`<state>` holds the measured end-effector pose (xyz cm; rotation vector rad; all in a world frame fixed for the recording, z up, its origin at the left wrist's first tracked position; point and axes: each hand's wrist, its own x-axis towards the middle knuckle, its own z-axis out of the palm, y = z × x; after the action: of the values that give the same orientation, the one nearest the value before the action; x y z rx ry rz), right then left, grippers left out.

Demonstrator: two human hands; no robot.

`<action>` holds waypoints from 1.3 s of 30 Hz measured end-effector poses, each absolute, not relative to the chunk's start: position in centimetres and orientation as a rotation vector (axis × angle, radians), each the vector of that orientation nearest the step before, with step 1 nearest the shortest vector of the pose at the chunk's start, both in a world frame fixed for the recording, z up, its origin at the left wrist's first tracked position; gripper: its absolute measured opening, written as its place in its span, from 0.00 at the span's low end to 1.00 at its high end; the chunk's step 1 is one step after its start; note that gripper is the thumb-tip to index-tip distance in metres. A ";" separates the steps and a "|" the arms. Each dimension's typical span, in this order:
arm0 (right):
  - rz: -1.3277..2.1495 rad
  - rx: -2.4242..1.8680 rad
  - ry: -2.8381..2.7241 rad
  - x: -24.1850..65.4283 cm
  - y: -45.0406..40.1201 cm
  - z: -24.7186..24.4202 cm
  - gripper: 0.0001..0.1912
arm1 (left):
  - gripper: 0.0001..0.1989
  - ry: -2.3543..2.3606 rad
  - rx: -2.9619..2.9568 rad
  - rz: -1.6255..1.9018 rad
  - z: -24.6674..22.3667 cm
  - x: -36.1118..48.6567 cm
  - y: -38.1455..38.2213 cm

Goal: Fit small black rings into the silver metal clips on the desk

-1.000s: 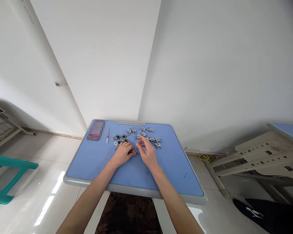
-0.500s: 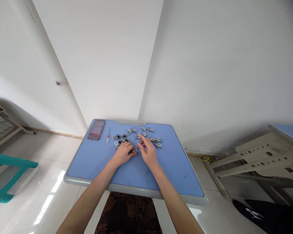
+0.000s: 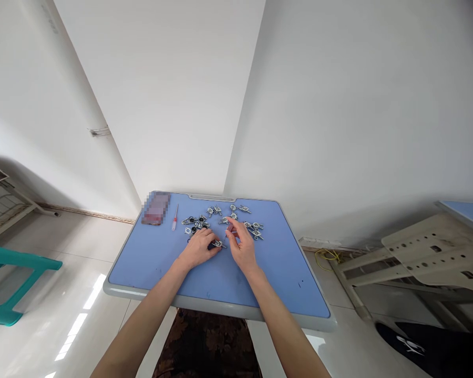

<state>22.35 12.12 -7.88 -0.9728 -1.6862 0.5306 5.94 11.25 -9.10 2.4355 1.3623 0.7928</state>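
On the desk (image 3: 287, 278), a part (image 3: 218, 244) is gripped by the left hand (image 3: 201, 248); a screwdriver (image 3: 230, 227) is pinched by the right hand (image 3: 243, 251)

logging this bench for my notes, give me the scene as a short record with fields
left hand: holds a metal part
right hand: pinches a small tool with a reddish handle
beyond left hand: cluster of metal and black parts
beyond right hand: loose metal parts
table: blue top, grey rim
table's far left: screwdriver beside pixelated item
floor, left: green stool
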 end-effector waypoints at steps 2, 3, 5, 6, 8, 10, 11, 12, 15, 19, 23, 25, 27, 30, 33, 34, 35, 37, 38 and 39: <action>0.608 -0.930 -1.601 22.2 12.0 -7.9 0.18 | 0.04 1.360 2.436 0.798 -9.1 5.9 11.2; 0.655 -0.912 -1.571 22.2 12.0 -7.9 0.19 | 0.05 1.354 2.436 0.799 -9.1 5.9 11.2; 0.732 -0.886 -1.558 21.9 11.8 -8.0 0.19 | 0.05 1.344 2.433 0.798 -9.1 5.9 11.3; 0.753 -0.878 -1.567 21.8 11.7 -8.1 0.18 | 0.05 1.344 2.432 0.795 -9.2 5.9 11.3; 0.765 -0.866 -1.585 21.5 11.6 -8.2 0.17 | 0.04 1.355 2.433 0.788 -9.3 5.9 11.4; 0.755 -0.851 -1.611 21.3 11.6 -8.4 0.15 | 0.05 1.359 2.437 0.782 -9.3 5.9 11.5; 0.742 -0.848 -1.626 21.2 11.5 -8.4 0.15 | 0.06 1.357 2.437 0.780 -9.3 5.9 11.5; 0.727 -0.847 -1.643 21.2 11.5 -8.5 0.15 | 0.07 1.356 2.437 0.780 -9.3 5.9 11.5; 0.684 -0.850 -1.685 21.2 11.6 -8.5 0.14 | 0.07 1.357 2.435 0.777 -9.3 5.9 11.6; 0.638 -0.846 -1.745 21.4 11.6 -8.6 0.14 | 0.07 1.356 2.437 0.776 -9.4 5.9 11.6; 0.630 -0.822 -1.783 21.4 11.5 -8.7 0.14 | 0.08 1.343 2.445 0.776 -9.6 5.8 11.8; 0.592 -0.822 -1.796 21.4 11.5 -8.7 0.15 | 0.09 1.332 2.457 0.778 -9.7 5.8 11.8; 0.528 -0.832 -1.819 21.4 11.6 -8.8 0.16 | 0.09 1.322 2.466 0.791 -9.7 5.8 11.8; 0.444 -0.840 -1.837 21.4 11.6 -8.9 0.16 | 0.10 1.308 2.464 0.826 -9.8 5.8 11.8; 0.443 -0.837 -1.794 21.2 11.6 -8.8 0.14 | 0.10 1.294 2.463 0.843 -9.8 5.9 11.9; 0.459 -0.846 -1.770 21.1 11.7 -8.8 0.13 | 0.10 1.294 2.464 0.844 -9.8 5.9 11.9; 0.481 -0.858 -1.745 21.0 11.7 -8.7 0.13 | 0.09 1.296 2.465 0.843 -9.8 5.9 11.9; 0.549 -0.877 -1.717 21.0 11.7 -8.4 0.13 | 0.09 1.296 2.464 0.843 -9.8 6.0 12.0; 0.593 -0.875 -1.718 21.0 11.7 -8.2 0.13 | 0.08 1.292 2.463 0.844 -9.7 6.1 12.0; 0.640 -0.864 -1.727 21.0 11.7 -8.1 0.14 | 0.08 1.287 2.463 0.846 -9.7 6.1 12.0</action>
<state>21.01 11.72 -8.08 -0.8637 -1.7275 0.6399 6.08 11.96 -9.70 2.4634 1.2874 0.8458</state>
